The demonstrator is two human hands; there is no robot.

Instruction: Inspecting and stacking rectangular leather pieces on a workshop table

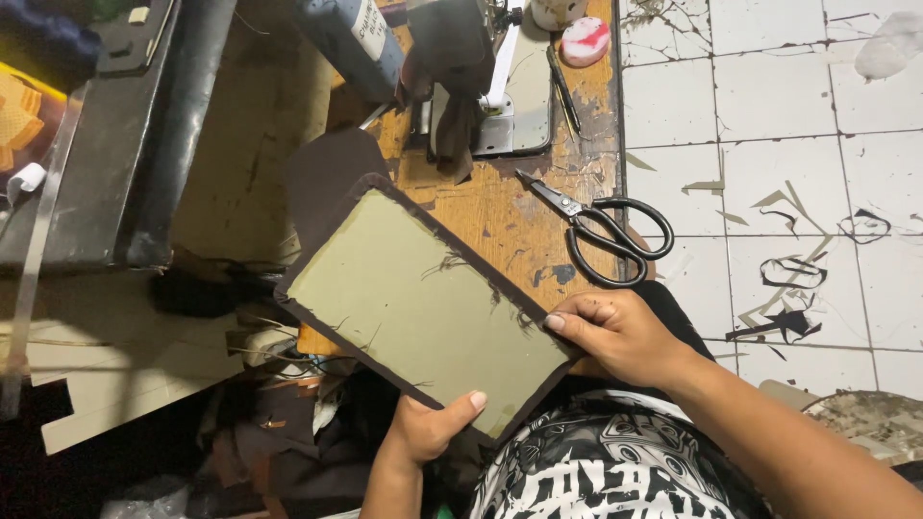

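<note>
A grey-blue cylindrical container [351, 43] lies tilted at the top centre, beside the sewing machine, and bears a white rectangular label [369, 29] with dark print. At the far left edge, a yellow-orange printed package [24, 115] with a waffle-like pattern shows partly behind a dark panel.

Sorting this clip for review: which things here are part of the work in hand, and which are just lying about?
In hand:
- olive panel with dark brown edging
- left hand, gripping its near edge
- right hand, pinching its right edge

Lying about:
- black-handled scissors on the wooden bench
- pink and white round object
- sewing machine
- trimmings on the tiled floor
</note>
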